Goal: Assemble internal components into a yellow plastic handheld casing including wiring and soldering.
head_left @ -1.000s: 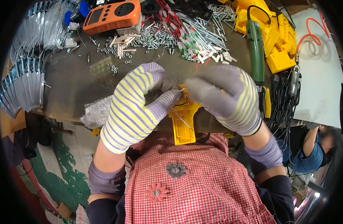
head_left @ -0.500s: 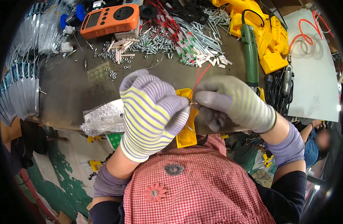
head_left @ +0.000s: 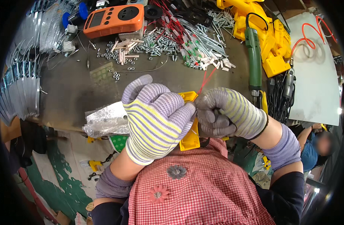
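Observation:
Both of my hands wear striped knit gloves and meet fingertip to fingertip over a yellow plastic housing (head_left: pixel 189 142) at the table's front edge. My left hand (head_left: pixel 155 116) pinches with thumb and forefinger at the lower end of a pair of thin red wires (head_left: pixel 205 81). Close against it, my right hand (head_left: pixel 232 112) is closed too, its fingers curled at the same wire end. The wires run up from the fingertips toward the parts pile. Gloves cover the wire ends and much of the housing's middle.
Beyond my hands lie loose screws (head_left: pixel 160 43), nuts (head_left: pixel 116 76) and white-tipped red leads (head_left: pixel 194 48). An orange meter (head_left: pixel 115 20) stands at the back. To the right are a green electric screwdriver (head_left: pixel 253 56) and yellow housings (head_left: pixel 275 56); bubble wrap (head_left: pixel 104 125) lies left.
My right fingers have curled in, and the bare wire end that showed between the fingertips is now hidden. The hands stay together over the housing. The whole view has shifted slightly.

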### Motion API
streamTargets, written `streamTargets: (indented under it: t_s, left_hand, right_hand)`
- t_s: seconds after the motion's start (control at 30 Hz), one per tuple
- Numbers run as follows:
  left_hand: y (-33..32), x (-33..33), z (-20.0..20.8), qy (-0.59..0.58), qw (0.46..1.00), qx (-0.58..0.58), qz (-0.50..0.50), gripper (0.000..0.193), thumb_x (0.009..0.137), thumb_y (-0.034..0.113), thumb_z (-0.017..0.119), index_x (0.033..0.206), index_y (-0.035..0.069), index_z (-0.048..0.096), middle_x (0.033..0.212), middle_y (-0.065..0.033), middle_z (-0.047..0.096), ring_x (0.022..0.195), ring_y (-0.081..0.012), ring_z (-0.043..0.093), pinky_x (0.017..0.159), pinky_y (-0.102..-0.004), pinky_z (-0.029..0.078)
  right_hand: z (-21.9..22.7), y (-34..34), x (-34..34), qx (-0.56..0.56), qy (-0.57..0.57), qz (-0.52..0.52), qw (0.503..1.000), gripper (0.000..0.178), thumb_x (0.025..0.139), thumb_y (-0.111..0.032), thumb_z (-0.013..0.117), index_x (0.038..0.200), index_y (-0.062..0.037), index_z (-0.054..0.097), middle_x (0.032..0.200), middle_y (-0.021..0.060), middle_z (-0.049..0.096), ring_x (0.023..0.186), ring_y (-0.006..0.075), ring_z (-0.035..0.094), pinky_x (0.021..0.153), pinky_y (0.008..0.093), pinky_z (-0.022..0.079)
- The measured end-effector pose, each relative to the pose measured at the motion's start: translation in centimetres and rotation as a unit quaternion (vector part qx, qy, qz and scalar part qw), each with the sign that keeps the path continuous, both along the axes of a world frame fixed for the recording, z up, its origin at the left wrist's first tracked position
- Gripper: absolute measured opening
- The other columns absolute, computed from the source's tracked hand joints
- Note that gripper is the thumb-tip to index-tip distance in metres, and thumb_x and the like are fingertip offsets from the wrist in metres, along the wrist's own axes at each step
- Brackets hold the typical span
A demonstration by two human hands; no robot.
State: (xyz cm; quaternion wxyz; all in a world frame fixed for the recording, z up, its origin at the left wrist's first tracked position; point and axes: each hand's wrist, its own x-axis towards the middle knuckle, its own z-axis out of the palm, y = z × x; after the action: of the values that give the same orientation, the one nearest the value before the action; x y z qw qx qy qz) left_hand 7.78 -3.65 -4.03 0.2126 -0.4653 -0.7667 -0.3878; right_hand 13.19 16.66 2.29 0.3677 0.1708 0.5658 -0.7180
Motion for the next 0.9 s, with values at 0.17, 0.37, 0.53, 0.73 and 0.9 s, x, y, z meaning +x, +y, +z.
streamTargets:
  t_s: [0.17,0.37,0.53,0.73,0.9]
  left_hand:
    - [0.0,-1.0,-0.2,-0.109,0.993,0.022,-0.034,0.018,0.062,0.016,0.078,0.078,0.013,0.070,0.083,-0.0041,0.059,0.082,-0.0275,0.057,0.089,-0.0487,0.041]
    - [0.0,-1.2,-0.1,-0.146,0.987,0.024,-0.055,0.017,0.062,0.016,0.078,0.077,0.011,0.070,0.081,-0.0046,0.060,0.083,-0.0280,0.058,0.084,-0.0456,0.041]
    - [-0.1,-0.6,0.4,-0.065,0.998,0.012,-0.012,0.019,0.062,0.014,0.079,0.078,0.013,0.070,0.080,-0.0020,0.058,0.082,-0.0267,0.057,0.095,-0.0496,0.042]
    - [-0.1,-0.3,0.6,-0.079,0.997,-0.015,0.005,0.018,0.061,0.012,0.079,0.078,0.013,0.071,0.076,-0.0018,0.056,0.081,-0.0265,0.057,0.095,-0.0483,0.042]
    - [-0.3,-0.7,0.2,-0.130,0.991,0.016,-0.027,0.019,0.062,0.010,0.079,0.080,0.009,0.072,0.081,-0.0056,0.056,0.080,-0.0275,0.056,0.092,-0.0466,0.042]
  right_hand:
    - [-0.2,0.4,0.4,0.382,0.334,0.091,0.857,0.022,0.093,-0.023,0.062,0.101,-0.0034,0.067,0.071,0.0066,0.062,0.062,0.0190,0.063,0.053,0.0309,0.050]
    - [-1.0,-0.4,0.2,0.568,0.635,0.200,0.483,0.008,0.074,-0.016,0.068,0.074,-0.0130,0.060,0.073,0.0045,0.060,0.068,0.0251,0.062,0.054,0.0370,0.048]
    - [-2.3,0.5,0.2,0.234,0.437,0.132,0.858,0.008,0.081,-0.014,0.064,0.077,-0.0075,0.060,0.069,0.0091,0.058,0.055,0.0272,0.056,0.045,0.0369,0.043]
    - [-1.2,-0.2,1.9,0.434,0.472,0.047,0.766,0.022,0.091,-0.029,0.065,0.087,-0.0075,0.064,0.074,0.0092,0.063,0.063,0.0267,0.060,0.057,0.0344,0.046]
    - [-1.5,-0.4,0.5,0.571,0.621,0.175,0.508,0.009,0.078,-0.019,0.066,0.079,-0.0116,0.061,0.077,0.0060,0.063,0.066,0.0256,0.062,0.058,0.0368,0.048]
